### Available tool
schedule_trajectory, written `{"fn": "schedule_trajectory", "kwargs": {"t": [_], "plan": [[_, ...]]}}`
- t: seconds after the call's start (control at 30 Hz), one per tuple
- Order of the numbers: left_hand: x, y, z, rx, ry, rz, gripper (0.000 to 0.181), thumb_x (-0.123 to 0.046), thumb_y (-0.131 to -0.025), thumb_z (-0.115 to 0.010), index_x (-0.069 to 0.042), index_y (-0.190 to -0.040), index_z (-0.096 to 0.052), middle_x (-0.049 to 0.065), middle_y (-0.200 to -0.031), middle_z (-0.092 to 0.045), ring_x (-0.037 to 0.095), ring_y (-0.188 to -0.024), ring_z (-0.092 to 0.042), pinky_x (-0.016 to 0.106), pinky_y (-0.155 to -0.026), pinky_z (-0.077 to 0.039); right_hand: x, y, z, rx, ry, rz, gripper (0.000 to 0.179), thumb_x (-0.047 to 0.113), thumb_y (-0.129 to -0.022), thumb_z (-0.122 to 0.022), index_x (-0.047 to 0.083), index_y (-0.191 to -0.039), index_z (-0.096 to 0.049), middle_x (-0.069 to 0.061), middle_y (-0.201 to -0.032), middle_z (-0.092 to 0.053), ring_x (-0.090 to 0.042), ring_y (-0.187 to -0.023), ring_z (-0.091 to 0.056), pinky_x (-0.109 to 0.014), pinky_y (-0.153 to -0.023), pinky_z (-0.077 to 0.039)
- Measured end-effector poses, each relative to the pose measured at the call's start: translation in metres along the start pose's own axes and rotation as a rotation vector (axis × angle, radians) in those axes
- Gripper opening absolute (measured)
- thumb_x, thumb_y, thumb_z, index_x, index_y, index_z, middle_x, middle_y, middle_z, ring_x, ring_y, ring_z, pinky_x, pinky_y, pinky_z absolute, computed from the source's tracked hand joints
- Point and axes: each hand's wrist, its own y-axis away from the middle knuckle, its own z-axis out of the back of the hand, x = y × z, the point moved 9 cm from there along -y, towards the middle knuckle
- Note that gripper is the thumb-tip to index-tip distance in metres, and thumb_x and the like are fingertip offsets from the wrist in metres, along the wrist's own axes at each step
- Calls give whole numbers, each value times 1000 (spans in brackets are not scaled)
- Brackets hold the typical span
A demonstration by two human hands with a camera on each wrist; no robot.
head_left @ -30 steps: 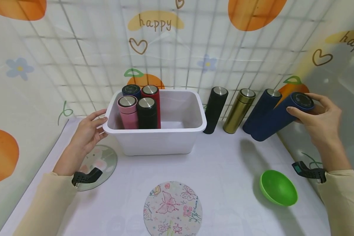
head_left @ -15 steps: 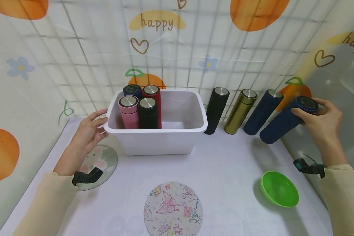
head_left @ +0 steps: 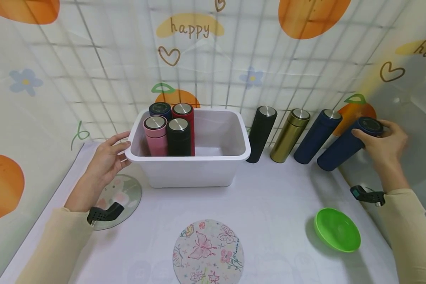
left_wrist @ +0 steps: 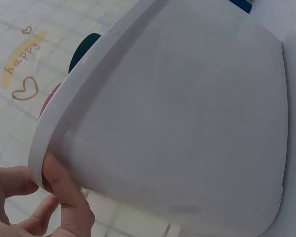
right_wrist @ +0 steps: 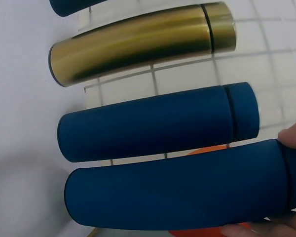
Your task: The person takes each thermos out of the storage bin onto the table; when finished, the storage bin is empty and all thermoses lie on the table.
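Note:
My left hand (head_left: 108, 159) pinches the left rim of a white plastic bin (head_left: 195, 171); in the left wrist view a finger (left_wrist: 64, 185) lies under the lip. Grouped at the bin's left end stand a pink thermos (head_left: 156, 142), a black thermos (head_left: 178, 138), a red thermos (head_left: 189, 114) and a navy thermos (head_left: 159, 107). At the right, my right hand (head_left: 388, 146) grips another navy thermos (head_left: 342, 145) around its lid end, thumb on the near side. Beside it stands a second navy thermos (head_left: 316, 138) with a silver-topped lid, a narrow gap between them.
A gold thermos (head_left: 287, 138) and a tall black thermos (head_left: 260, 136) stand between the bin and the navy ones. A green bowl (head_left: 337, 229) sits at the front right. Round mats, one with butterflies (head_left: 208, 252) and one grey-green (head_left: 129, 197), lie on the white table (head_left: 269, 221).
My right hand has carried the navy thermos to the right, away from the neighbouring navy one, then slightly lower. My left hand keeps its hold on the bin.

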Motion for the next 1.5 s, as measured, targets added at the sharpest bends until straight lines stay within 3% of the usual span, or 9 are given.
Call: {"fn": "schedule_trajectory", "kwargs": {"t": [0.27, 0.5, 0.63, 0.77, 1.0, 1.17, 1.27, 1.4, 1.5], "plan": [[1, 0, -2, -15, -38, 5, 48, -6, -97, -65, -9, -140, -44, 4, -111, -64, 15, -84, -67, 25, -64, -55, -16, -18, -9, -11, 45, -23, 83, 41, -75, -86, 24, -147, -48, 12, -99, -53, -3, -77, -51, -13, -65, -42], [2, 0, -2, -15, -55, 3, 49, -6, -98, -64, -8, -142, -42, 4, -115, -62, 15, -85, -67, 25, -65, -55, -20, -27, -13, -8, 70, -54, 85, 44, -78, -83, 24, -151, -43, 19, -103, -45, 3, -86, -44, -22, -87, -39], [3, 0, -1, -14, -49, 6, 47, -6, -98, -64, -9, -140, -44, 4, -114, -62, 15, -85, -66, 25, -65, -55, -21, -34, -18, -4, 90, -69, 86, 47, -80, -80, 24, -152, -40, 13, -126, -47, -7, -114, -46, -25, -102, -37], [3, 1, 0, -14, -42, 4, 45, -5, -98, -64, -9, -139, -46, 4, -113, -62, 15, -84, -66, 25, -65, -54, -22, -41, -26, 0, 87, -69, 86, 45, -82, -78, 20, -153, -37, 3, -151, -36, -14, -137, -32, -25, -111, -30], [2, 0, 0, -9, -46, 3, 47, -6, -98, -64, -9, -141, -44, 4, -115, -61, 15, -85, -66, 26, -66, -55, -29, -52, -32, -23, 18, -94, 76, 38, -82, -80, 24, -147, -44, 9, -144, -39, -10, -135, -33, -23, -108, -33], [0, 0, -1, -4, -47, -6, 47, -6, -98, -64, -9, -140, -45, 4, -115, -62, 16, -85, -65, 26, -66, -54, -27, -59, -37, -20, 47, -38, 77, 41, -82, -80, 19, -148, -46, 8, -142, -44, -12, -135, -36, -23, -109, -31], [0, -1, -2, 0, -49, -4, 46, -6, -98, -65, -9, -140, -46, 5, -116, -62, 16, -86, -65, 26, -66, -54, -23, -63, -38, -6, 76, -1, 77, 42, -82, -80, 15, -147, -48, 12, -131, -48, -11, -128, -41, -21, -107, -32], [2, -1, -1, -7, -46, 3, 45, -5, -98, -64, -9, -139, -46, 4, -114, -62, 16, -85, -65, 26, -65, -54, -20, -69, -41, 64, 91, 24, 75, 37, -82, -81, 15, -146, -48, 15, -117, -48, -3, -97, -53, -17, -77, -51], [0, -1, 1, -12, -39, -1, 45, -5, -98, -63, -9, -140, -45, 4, -111, -63, 15, -83, -65, 26, -64, -54, -18, -74, -46, 126, 80, 46, 71, 33, -82, -81, 17, -143, -48, 13, -115, -47, 4, -75, -50, -17, -54, -52]]}}
